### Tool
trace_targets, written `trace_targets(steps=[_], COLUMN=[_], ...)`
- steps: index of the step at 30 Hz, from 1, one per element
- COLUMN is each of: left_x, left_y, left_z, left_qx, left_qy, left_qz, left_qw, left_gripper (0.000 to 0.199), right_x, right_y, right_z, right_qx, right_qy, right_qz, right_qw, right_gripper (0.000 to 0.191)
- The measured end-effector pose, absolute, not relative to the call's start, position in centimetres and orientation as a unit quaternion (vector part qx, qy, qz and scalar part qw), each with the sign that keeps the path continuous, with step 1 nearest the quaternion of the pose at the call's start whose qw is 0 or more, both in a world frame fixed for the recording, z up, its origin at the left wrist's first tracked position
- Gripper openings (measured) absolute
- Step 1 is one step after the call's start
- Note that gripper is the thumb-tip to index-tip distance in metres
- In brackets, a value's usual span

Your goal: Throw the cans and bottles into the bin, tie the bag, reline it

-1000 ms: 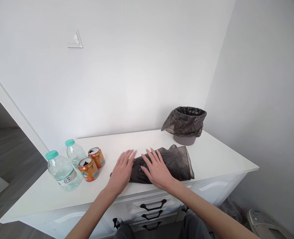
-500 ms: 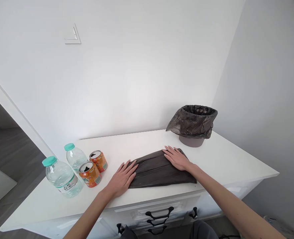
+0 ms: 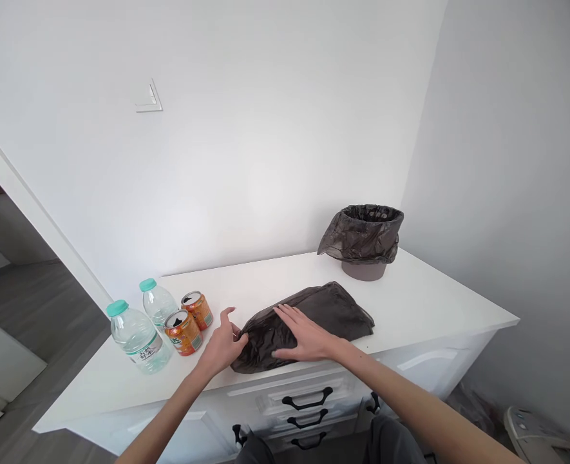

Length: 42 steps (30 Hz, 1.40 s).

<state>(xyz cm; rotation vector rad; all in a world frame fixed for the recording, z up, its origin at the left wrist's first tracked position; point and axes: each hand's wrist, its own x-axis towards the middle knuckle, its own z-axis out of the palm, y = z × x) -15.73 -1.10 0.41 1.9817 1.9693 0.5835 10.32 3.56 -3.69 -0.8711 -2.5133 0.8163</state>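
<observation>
Fingers [image 3: 226,317] of left hand [image 3: 221,348] in a pinch on black bag [image 3: 333,310], right hand [image 3: 308,336] atop, fingers apart

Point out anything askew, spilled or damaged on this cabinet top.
The liner on the small bin looks lopsided: its overhang juts out in a point at the left. The dark bag under the right hand is creased; no spill or tear shows.
</observation>
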Motion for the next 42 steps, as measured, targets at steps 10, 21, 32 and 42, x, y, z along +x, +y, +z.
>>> trace_targets(steps=[10, 21, 32, 42], left_x=[-7.5, -6.7, -8.4, -9.5], left_y=[-7.3, -1.9, 0.4, -1.1], left_z=[7.3, -2.4, -0.9, -0.4], left_qx=[0.735, 0.912, 0.924, 0.831], left_qy=[0.533, 0.388, 0.358, 0.499], left_qz=[0.394, 0.13, 0.112, 0.187], left_qw=[0.143, -0.019, 0.074, 0.163], left_gripper=[0.054, 0.06, 0.068, 0.036], right_x=[8.4, 15.7, 17.3, 18.6], right_y=[-3.6, 2.4, -2.5, -1.1], right_z=[-2.9, -2.0, -6.1, -2.6], right_qx=[-0.279, -0.503, -0.388, -0.516], right_qy=[-0.64, -0.695, -0.891, -0.805], right_qz=[0.577, 0.315, 0.135, 0.153], right_qw=[0.424, 0.407, 0.192, 0.249], right_gripper=[0.062, 0.084, 0.048, 0.036])
